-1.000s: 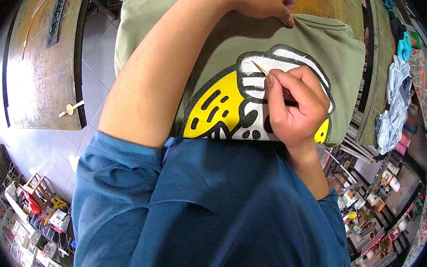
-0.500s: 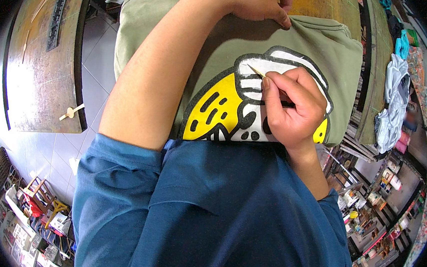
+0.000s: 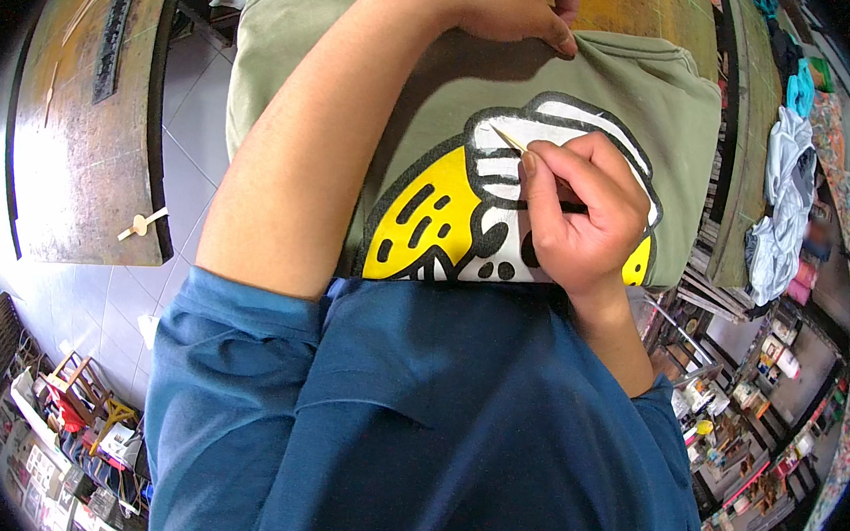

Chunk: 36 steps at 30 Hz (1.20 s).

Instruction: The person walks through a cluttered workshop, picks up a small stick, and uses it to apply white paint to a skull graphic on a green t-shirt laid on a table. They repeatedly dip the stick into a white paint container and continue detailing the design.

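A green garment [image 3: 687, 166] lies in front of me, bearing a cartoon print [image 3: 430, 206] in white, yellow and black. My right hand [image 3: 590, 204] rests over the print, its thumb and fingers pinching a thin, pale, pointed stick [image 3: 513, 142]. The tip meets, or nearly meets, the white area at the print's upper left. At the top of the view, my left hand [image 3: 520, 8] is closed at the garment's edge, thumb against the cloth. Its other fingers are curled and partly cut off.
Under the garment is a worn wooden table [image 3: 655, 9]. Another board [image 3: 82, 179] at left carries a dark ruler-like strip [image 3: 122, 22] and a small wooden piece [image 3: 142, 224]. Grey cloth [image 3: 785, 194] hangs at right, above shelves crowded with bottles [image 3: 782, 359]. A small chair [image 3: 81, 383] stands lower left.
The right hand and stick stay almost in place, with the stick's tip shifted very slightly up and left. The left hand keeps its place on the garment's edge.
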Each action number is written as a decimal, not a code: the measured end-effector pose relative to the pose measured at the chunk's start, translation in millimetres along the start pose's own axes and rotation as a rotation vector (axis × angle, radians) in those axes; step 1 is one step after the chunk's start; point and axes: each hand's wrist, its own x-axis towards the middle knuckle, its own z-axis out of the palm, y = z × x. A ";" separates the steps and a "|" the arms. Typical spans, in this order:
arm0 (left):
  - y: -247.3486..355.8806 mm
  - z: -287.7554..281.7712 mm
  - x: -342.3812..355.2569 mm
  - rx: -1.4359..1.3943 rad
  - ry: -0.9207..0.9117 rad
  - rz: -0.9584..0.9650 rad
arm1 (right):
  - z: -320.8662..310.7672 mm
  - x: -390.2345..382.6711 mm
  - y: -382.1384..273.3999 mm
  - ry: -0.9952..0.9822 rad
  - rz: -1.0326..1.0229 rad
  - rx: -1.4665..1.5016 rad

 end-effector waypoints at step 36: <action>3.4 -2.1 -0.5 0.020 -0.020 -0.035 | 0.5 0.8 1.6 -0.018 0.006 0.014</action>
